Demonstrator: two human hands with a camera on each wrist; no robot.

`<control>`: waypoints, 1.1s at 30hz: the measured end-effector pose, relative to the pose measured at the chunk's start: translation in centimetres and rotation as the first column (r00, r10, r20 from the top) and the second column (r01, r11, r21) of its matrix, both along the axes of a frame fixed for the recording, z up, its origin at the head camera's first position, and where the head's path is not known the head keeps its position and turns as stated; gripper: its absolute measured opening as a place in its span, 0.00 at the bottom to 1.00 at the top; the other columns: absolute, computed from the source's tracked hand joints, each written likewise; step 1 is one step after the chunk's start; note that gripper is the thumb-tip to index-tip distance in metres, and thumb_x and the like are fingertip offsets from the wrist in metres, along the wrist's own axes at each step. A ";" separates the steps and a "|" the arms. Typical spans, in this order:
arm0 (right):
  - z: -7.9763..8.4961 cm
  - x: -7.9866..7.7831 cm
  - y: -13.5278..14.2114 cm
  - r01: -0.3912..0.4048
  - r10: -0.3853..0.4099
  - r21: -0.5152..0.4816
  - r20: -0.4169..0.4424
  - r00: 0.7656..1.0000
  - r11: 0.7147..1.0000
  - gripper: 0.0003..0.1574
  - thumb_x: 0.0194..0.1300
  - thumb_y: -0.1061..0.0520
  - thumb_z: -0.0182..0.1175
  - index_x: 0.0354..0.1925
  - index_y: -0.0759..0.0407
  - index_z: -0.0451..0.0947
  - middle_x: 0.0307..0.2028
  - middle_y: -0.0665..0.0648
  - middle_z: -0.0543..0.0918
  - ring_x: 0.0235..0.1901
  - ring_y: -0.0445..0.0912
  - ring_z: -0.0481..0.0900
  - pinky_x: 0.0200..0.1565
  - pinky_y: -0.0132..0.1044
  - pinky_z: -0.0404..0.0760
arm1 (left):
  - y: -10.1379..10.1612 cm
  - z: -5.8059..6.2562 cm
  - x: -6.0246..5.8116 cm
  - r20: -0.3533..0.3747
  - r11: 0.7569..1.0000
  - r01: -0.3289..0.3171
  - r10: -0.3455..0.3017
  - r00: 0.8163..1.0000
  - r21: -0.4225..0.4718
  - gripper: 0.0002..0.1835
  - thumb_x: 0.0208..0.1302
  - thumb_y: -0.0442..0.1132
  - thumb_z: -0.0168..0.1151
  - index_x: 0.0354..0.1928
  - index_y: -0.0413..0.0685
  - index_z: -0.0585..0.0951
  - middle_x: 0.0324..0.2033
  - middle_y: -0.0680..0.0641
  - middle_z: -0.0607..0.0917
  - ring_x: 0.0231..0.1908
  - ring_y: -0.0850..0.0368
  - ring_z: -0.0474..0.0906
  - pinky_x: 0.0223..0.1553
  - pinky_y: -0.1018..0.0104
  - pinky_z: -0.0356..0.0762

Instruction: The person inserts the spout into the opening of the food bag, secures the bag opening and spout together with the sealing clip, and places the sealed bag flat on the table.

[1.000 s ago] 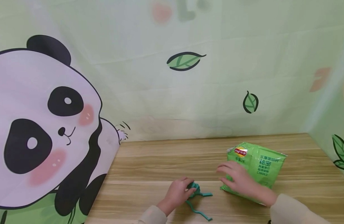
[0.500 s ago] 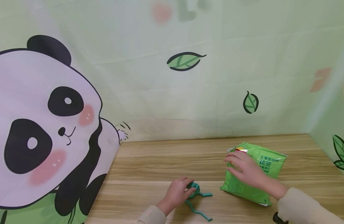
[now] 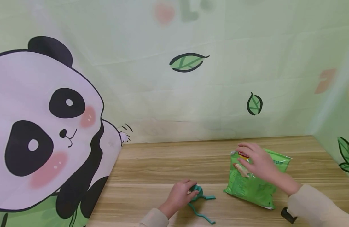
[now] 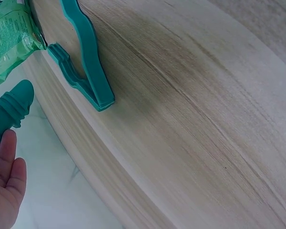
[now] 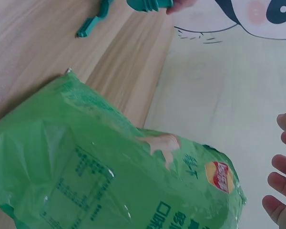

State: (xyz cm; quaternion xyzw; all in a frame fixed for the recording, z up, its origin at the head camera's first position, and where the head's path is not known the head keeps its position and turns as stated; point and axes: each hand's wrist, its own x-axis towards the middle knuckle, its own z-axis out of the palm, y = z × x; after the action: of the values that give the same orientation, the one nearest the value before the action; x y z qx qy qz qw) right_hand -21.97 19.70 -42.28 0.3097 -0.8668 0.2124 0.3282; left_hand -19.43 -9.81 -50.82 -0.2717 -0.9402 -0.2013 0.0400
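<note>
A teal plastic clip (image 3: 202, 198) lies on the wooden table (image 3: 163, 164), its two long arms (image 4: 88, 71) spread toward the front edge. My left hand (image 3: 180, 195) grips the clip's ribbed end (image 4: 12, 109), fingers curled over it. A green crisp bag (image 3: 252, 189) lies flat to the right, one corner (image 4: 9, 33) close to the clip. My right hand (image 3: 256, 162) is over the bag's far top end, fingers (image 5: 281, 186) spread and relaxed beside the bag (image 5: 109, 167); whether they touch it I cannot tell.
A printed panda backdrop (image 3: 46, 126) stands along the table's left side, and a pale green leaf-pattern wall (image 3: 188, 61) closes the back and right. Bare wood lies between the clip and the back wall.
My right hand has slid from the bag's near left part up to its far top end. The left hand and the clip have stayed put.
</note>
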 end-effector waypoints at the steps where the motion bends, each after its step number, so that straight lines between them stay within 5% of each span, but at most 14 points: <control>1: 0.1 -0.1 0.1 0.008 -0.008 -0.003 0.002 1.000 1.000 0.22 0.40 0.63 0.67 0.39 0.60 0.77 0.42 0.60 0.78 0.43 0.54 0.74 0.39 0.48 0.75 | 0.0 0.0 0.0 -0.003 1.000 0.005 -0.005 1.000 0.002 0.17 0.56 0.47 0.59 0.46 0.48 0.78 0.36 0.53 0.80 0.32 0.66 0.77 0.32 0.79 0.73; 8: 0.6 -0.6 1.0 0.044 -0.044 -0.005 0.026 0.999 0.999 0.22 0.40 0.63 0.67 0.39 0.63 0.77 0.41 0.62 0.78 0.43 0.55 0.72 0.43 0.49 0.73 | -0.1 -0.2 0.1 -0.014 1.000 0.018 -0.018 1.000 -0.002 0.17 0.56 0.47 0.59 0.46 0.48 0.78 0.35 0.52 0.80 0.31 0.66 0.77 0.31 0.81 0.72; 16: 1.1 -1.0 1.8 0.116 -0.124 0.054 0.196 0.973 0.992 0.24 0.50 0.59 0.63 0.46 0.65 0.72 0.46 0.65 0.75 0.46 0.59 0.71 0.46 0.55 0.69 | -0.2 -0.1 0.1 -0.010 1.000 0.020 -0.020 1.000 0.009 0.17 0.56 0.46 0.59 0.46 0.48 0.78 0.36 0.52 0.80 0.31 0.67 0.77 0.31 0.80 0.73; 27: 2.1 -1.1 2.6 0.201 -0.243 0.140 0.440 0.864 0.970 0.29 0.57 0.53 0.58 0.53 0.68 0.67 0.50 0.70 0.72 0.48 0.64 0.71 0.45 0.57 0.71 | -0.5 -0.2 0.1 -0.019 0.999 0.034 -0.034 0.999 0.001 0.17 0.56 0.47 0.59 0.46 0.48 0.78 0.35 0.52 0.80 0.31 0.66 0.77 0.31 0.81 0.72; 33: 2.2 -1.5 2.7 0.232 -0.262 0.123 0.515 0.816 0.965 0.27 0.58 0.54 0.56 0.51 0.70 0.67 0.44 0.71 0.77 0.41 0.63 0.76 0.37 0.53 0.75 | -0.6 -0.2 -0.1 -0.034 0.999 0.047 -0.047 0.998 -0.006 0.17 0.56 0.48 0.59 0.46 0.48 0.78 0.35 0.53 0.80 0.32 0.66 0.76 0.31 0.80 0.72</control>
State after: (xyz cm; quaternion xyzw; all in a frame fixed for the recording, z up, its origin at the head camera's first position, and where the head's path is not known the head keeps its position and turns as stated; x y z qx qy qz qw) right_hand -23.46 22.42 -40.10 0.1335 -0.9615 0.2209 0.0942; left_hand -19.49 -10.40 -51.06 -0.2970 -0.9334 -0.1951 0.0504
